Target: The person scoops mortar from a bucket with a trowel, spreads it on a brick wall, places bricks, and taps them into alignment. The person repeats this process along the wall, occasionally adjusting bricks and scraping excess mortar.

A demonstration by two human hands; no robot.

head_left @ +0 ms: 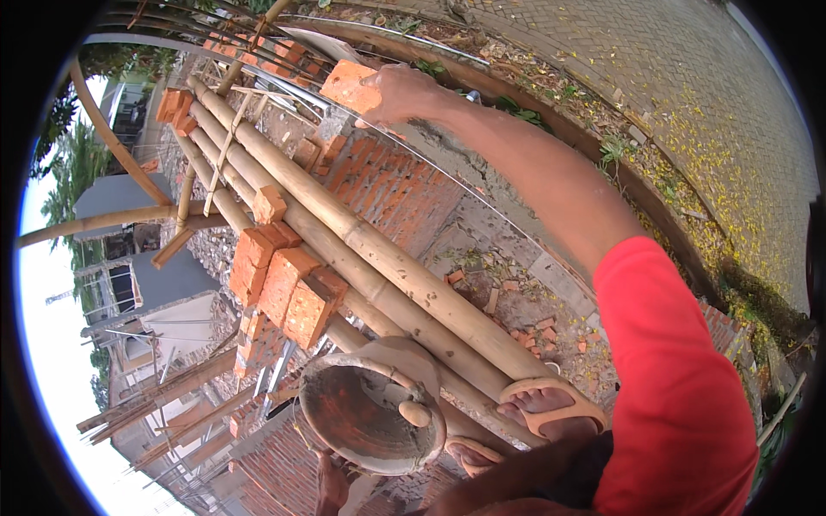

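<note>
My right arm, in a red sleeve, reaches across to the far side. My right hand is closed on an orange brick, above the far end of a brick wall. Grey wet mortar lies along that wall's top beside a taut string. Near the lower edge, my left hand has its fingers curled at the rim of a mortar-caked bucket; part of the hand is cut off. Inside the bucket are grey mortar and a trowel whose rounded wooden handle rests by the rim.
Long bamboo poles form the platform under my sandalled feet. Stacked bricks sit on the poles, with more bricks at their far end. Rubble lies below. A paved road runs beyond the wall.
</note>
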